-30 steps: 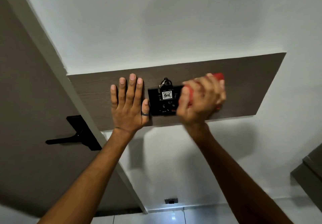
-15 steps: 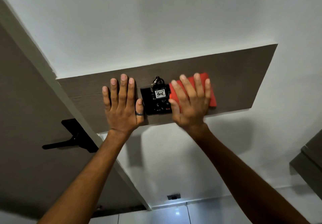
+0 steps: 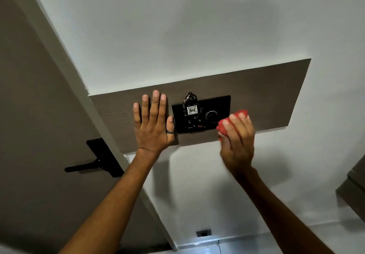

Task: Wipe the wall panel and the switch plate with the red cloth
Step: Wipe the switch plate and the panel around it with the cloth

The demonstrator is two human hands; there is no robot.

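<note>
your right hand [image 3: 237, 141] is balled around the red cloth [image 3: 236, 119], off the lower right corner of the switch plate [image 3: 217, 103]. the plate lies up and to the left of it, long axis sideways. your left hand [image 3: 153, 123] is spread flat on the wall panel [image 3: 266, 97], just left of the plate, so the right hand is the one to sweep leftward.

Most of the red cloth [image 3: 233, 119] bunched inside blurred right hand [image 3: 237, 143]

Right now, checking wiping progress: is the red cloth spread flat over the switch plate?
No, the red cloth is bunched in the right hand, beside the switch plate.
</note>
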